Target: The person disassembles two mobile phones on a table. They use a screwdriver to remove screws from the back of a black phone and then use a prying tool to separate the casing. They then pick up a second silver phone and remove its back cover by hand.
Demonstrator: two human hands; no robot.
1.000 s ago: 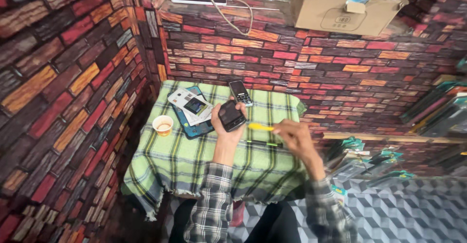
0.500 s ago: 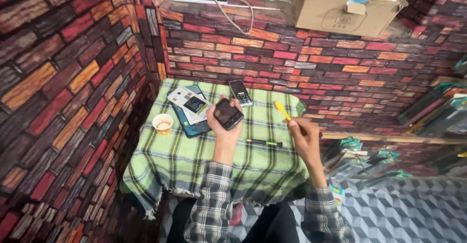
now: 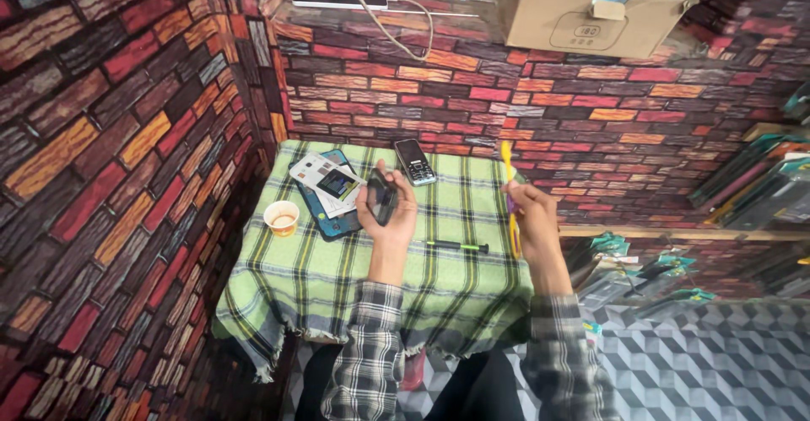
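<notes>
Phone (image 3: 381, 198) — small, dark, likely rigid and slippery — sits edge-gripped in closed left hand (image 3: 390, 218); right hand (image 3: 530, 214), at 3 o'clock, pinches yellow tool (image 3: 509, 186).

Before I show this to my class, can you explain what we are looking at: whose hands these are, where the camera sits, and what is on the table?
The one picture comes from a camera worn on a person's head, looking down at their own hands. No machine is involved. The left hand holds a small dark phone; the fingers of the right hand hold a thin yellow tool upright. Below is a small table under a green checked cloth. On it lie a button phone, a white card on a blue case, a paper cup and a dark pen-like tool. Brick-patterned walls surround it.
</notes>
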